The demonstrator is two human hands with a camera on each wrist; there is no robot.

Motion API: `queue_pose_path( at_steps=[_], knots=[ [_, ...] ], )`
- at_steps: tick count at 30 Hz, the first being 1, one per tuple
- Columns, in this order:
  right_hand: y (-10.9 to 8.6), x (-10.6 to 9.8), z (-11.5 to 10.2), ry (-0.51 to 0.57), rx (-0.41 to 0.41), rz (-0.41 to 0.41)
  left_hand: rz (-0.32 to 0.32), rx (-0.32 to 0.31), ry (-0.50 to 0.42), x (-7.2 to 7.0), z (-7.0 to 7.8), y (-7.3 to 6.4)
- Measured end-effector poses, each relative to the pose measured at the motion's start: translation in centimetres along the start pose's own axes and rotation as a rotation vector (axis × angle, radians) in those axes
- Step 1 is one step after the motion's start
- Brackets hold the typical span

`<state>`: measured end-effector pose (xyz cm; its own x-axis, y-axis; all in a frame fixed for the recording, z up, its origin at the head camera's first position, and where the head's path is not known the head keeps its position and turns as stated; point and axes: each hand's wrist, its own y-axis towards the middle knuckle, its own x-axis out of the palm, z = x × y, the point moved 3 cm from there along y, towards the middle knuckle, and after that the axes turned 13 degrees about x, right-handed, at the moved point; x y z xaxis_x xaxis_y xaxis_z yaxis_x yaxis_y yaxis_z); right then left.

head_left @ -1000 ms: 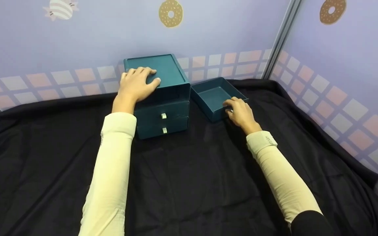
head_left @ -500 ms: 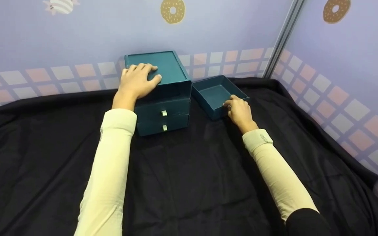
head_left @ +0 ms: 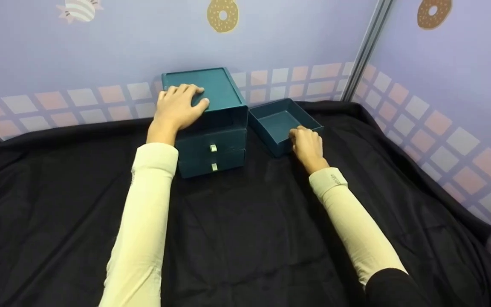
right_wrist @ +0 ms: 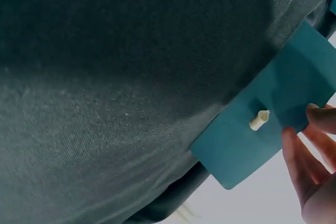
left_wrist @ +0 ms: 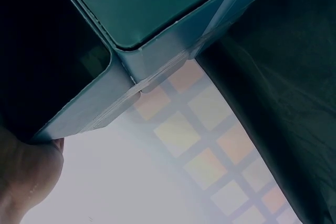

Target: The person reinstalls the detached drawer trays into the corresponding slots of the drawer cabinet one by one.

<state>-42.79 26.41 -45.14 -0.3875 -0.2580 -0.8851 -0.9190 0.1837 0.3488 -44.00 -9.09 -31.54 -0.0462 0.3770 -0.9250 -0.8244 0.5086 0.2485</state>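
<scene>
Teal cabinet (head_left: pixel 216 87) stands on black cloth (head_left: pixel 245 234); left hand (head_left: pixel 177 105) rests on cabinet's top, fingers relaxed, thumb apart, grasping nothing; loose drawer (head_left: pixel 280 122) sits just right of cabinet; right hand (head_left: pixel 307 145) pinches drawer's front rim; pale handles (head_left: pixel 213 148) front cabinet's two lower drawers (head_left: pixel 194 165).

We list one bench (head_left: pixel 237 238), covered in black cloth (head_left: pixel 58 204), wrinkled over the middle, with a raised fold along the rear and right edges. Directly upon it we record two items. First: one teal drawer unit (head_left: pixel 228 138), upright near the rear edge, upper bay open, two closed drawers below. Second: one loose teal drawer (head_left: pixel 279 123), open side up, set at an angle just beside the unit's right.
</scene>
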Motion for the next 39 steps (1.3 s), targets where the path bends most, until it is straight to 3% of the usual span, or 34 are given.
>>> queue_pose_path(
  at_steps=[6,11,16,20,28,39],
  knots=[
    [-0.6,0.7,0.2,-0.036,-0.01,-0.006,0.001,-0.001,0.015,0.8,-0.1,-0.1],
    [-0.5,1.0,0.6,-0.026,-0.048,-0.058,0.016,-0.009,0.01,1.3,0.1,-0.2],
    [-0.3,1.0,1.3,-0.064,-0.141,-0.055,0.069,-0.021,-0.021,1.5,0.2,0.0],
    [-0.8,0.7,1.6,-0.093,-0.255,-0.023,0.077,-0.038,-0.035,1.8,0.2,0.2],
    [-2.3,-0.8,2.1,0.01,-0.467,0.03,0.084,-0.04,-0.041,1.4,0.4,0.3],
    [-4.7,-4.2,1.2,0.182,-0.598,-0.033,0.097,-0.043,0.001,-0.1,-0.1,-0.3]
  ],
)
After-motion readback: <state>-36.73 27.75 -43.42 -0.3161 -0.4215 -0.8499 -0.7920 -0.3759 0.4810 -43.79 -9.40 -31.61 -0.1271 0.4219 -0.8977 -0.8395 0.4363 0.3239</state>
